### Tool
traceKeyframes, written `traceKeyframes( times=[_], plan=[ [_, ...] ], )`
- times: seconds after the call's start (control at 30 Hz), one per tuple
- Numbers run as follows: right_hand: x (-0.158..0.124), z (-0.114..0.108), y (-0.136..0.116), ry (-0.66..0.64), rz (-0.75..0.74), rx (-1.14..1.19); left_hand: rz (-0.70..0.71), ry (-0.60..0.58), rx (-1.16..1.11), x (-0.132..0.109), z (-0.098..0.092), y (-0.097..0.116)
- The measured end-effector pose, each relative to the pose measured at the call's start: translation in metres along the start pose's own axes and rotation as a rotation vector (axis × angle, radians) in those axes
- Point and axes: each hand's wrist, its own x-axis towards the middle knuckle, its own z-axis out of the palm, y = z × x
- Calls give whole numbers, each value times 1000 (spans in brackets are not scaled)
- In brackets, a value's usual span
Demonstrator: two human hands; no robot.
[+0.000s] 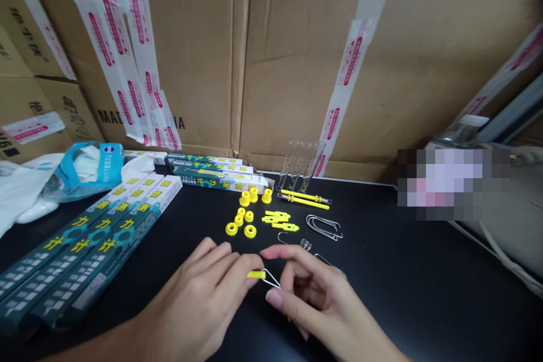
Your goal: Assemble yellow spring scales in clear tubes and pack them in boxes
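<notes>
My left hand (212,288) pinches a small yellow plastic piece (256,275), most of it hidden by the fingers. From its end a bent metal wire hook (271,278) runs toward my right hand (316,288). There the thumb and curled fingers close around the wire, while the index finger is raised off it. Just beyond lie flat yellow plastic tabs (285,227), a loose wire hook (283,236), a small coiled spring (305,244) and several bent wire loops (324,227). Yellow collars and rings (250,231) are grouped farther left.
Two yellow rods with springs (303,199) lie before upright clear tubes (301,167). Long green-and-white spring scale boxes (110,237) cover the left side of the black table (382,271). A blue plastic pack (91,167) lies behind them. Cardboard cartons (288,68) wall the back.
</notes>
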Motion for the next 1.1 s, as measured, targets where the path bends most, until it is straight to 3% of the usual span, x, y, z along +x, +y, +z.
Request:
traceKeyframes(
  times=[0.4, 0.7, 0.9, 1.1],
  plan=[
    [-2, -1, -9, 31, -29, -299, -115, 42, -164, -1, 1, -10],
    [-4, -2, -6, 35, 0, -258, -121, 4, -205, -1, 4, -19],
    [-2, -1, -5, 38, 27, -217, -360, 20, -376, -6, 3, -16],
    [-5, -1, -7, 99, 116, -188, -410, -42, -424, -8, 3, -22]
  ],
)
